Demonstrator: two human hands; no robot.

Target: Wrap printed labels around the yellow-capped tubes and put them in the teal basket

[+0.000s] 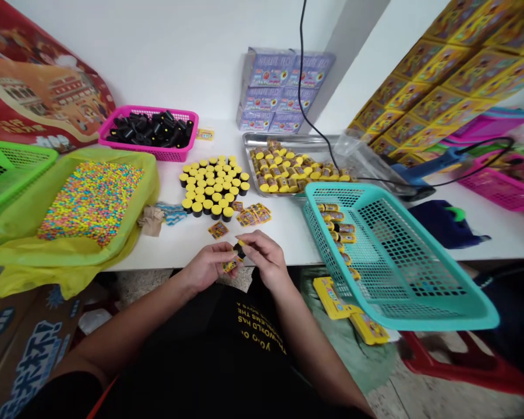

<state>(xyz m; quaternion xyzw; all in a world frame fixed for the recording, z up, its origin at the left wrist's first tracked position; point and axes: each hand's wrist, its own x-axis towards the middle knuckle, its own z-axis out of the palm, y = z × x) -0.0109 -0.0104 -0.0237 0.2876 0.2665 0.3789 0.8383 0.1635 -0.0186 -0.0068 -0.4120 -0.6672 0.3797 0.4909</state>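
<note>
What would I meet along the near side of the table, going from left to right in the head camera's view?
Yellow-lined tub of colourful pellets → crumpled brown paper → left hand → small black container with a yellow top → right hand → teal basket.

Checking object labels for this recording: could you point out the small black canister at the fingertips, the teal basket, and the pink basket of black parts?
Black canister [239,251]: head view, on its dark side.
Teal basket [436,323]: head view, near rim.
Pink basket [157,153]: head view, front wall.
</note>
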